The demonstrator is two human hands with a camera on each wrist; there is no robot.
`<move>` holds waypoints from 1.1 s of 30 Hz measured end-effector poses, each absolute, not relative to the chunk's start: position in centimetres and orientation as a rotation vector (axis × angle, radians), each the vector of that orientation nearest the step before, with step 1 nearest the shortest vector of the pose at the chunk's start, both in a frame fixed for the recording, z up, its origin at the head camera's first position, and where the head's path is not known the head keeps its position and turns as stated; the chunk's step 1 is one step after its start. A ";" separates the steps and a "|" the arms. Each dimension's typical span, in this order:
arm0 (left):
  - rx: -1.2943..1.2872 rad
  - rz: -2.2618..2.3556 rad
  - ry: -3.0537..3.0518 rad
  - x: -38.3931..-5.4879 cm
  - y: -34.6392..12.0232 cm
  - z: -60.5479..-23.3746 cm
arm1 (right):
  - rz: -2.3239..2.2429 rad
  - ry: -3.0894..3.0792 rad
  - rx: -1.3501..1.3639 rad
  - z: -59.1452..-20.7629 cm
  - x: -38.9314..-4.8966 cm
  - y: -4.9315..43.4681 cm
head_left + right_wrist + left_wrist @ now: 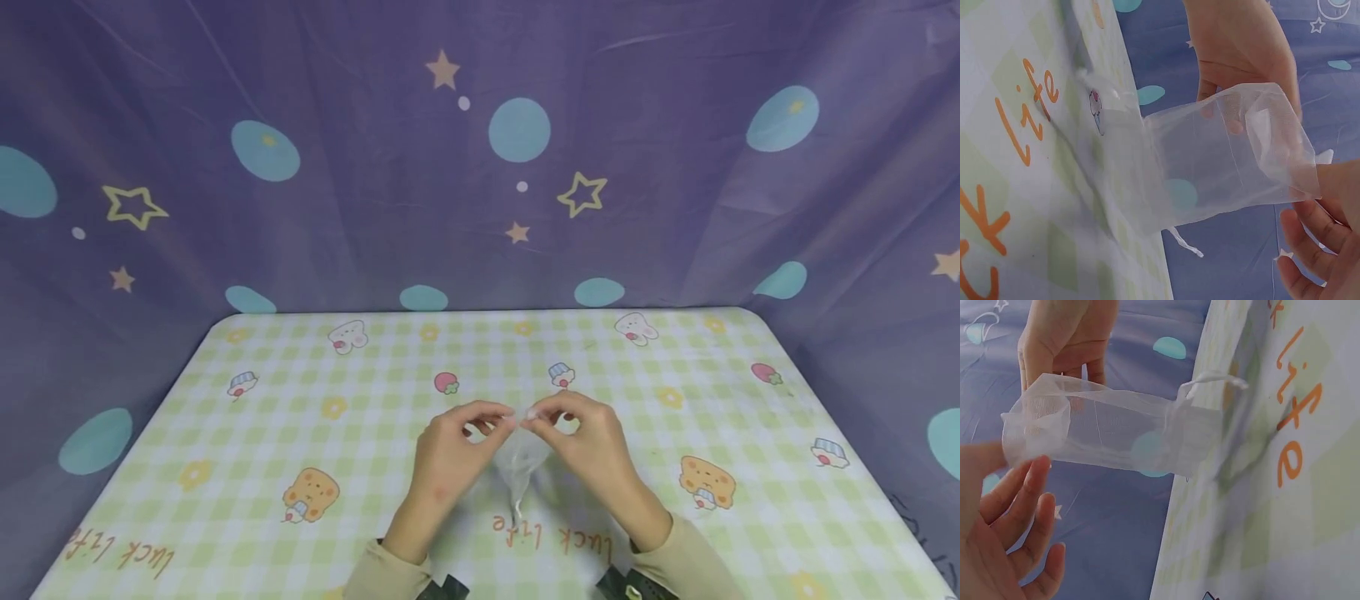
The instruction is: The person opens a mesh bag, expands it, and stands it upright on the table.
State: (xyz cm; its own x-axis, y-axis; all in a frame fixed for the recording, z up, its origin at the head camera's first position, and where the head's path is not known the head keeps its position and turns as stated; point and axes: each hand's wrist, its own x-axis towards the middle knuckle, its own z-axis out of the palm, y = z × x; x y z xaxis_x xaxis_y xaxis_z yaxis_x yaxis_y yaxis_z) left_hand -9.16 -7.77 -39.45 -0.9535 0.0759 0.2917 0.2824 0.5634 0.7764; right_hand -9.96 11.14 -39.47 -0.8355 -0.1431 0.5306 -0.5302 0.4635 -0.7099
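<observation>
A sheer white mesh drawstring bag (520, 467) hangs between the two hands, low over the middle of the table. In the head view my left hand (453, 442) pinches one upper corner between thumb and forefinger. Opposite it, my right hand (592, 437) pinches the other corner the same way. Through the thin mesh of the bag (1104, 428) the backdrop shows. White drawstring ends (1185, 242) dangle near its lower end, close to the tablecloth. The right wrist view shows the other fingers of my right hand (1319, 237) loosely bent below the bag.
A green-and-white checked tablecloth (390, 358) with printed cartoon figures and orange lettering covers the table. Behind and at both sides hangs a purple curtain (375, 208) with stars and blue spots. Dark straps (633, 583) circle the wrists.
</observation>
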 end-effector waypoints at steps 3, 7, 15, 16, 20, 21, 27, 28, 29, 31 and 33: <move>-0.268 -1.308 -2.569 -9.2 -7.9 -39.4 | 1.335 -2.341 0.574 -39.5 -10.0 11.2; -0.236 -1.297 -2.569 -9.3 -8.1 -39.4 | 1.315 -2.351 0.577 -39.5 -10.0 11.3; -0.248 -1.304 -2.549 -9.5 -8.2 -39.3 | 1.339 -2.331 0.604 -39.2 -10.3 11.4; -0.248 -1.307 -2.543 -9.5 -8.2 -39.2 | 1.350 -2.329 0.609 -39.3 -10.3 11.4; -0.244 -1.331 -2.503 -9.4 -8.1 -39.1 | 1.401 -2.342 0.602 -39.3 -10.2 11.4; -0.246 -1.336 -2.490 -9.4 -8.1 -39.1 | 1.413 -2.347 0.599 -39.3 -10.2 11.4; -0.299 -1.348 -2.426 -9.2 -8.0 -39.1 | 1.426 -2.361 0.604 -39.3 -10.1 11.4; -0.311 -1.347 -2.421 -9.2 -8.0 -39.1 | 1.419 -2.355 0.605 -39.3 -10.1 11.4; -0.322 -1.344 -2.417 -9.2 -7.9 -39.1 | 1.412 -2.347 0.604 -39.2 -10.1 11.4; -0.331 -1.339 -2.418 -9.2 -7.9 -39.2 | 1.394 -2.329 0.603 -39.2 -10.1 11.5; -0.335 -1.339 -2.419 -9.1 -7.9 -39.2 | 1.388 -2.309 0.610 -39.3 -10.2 11.5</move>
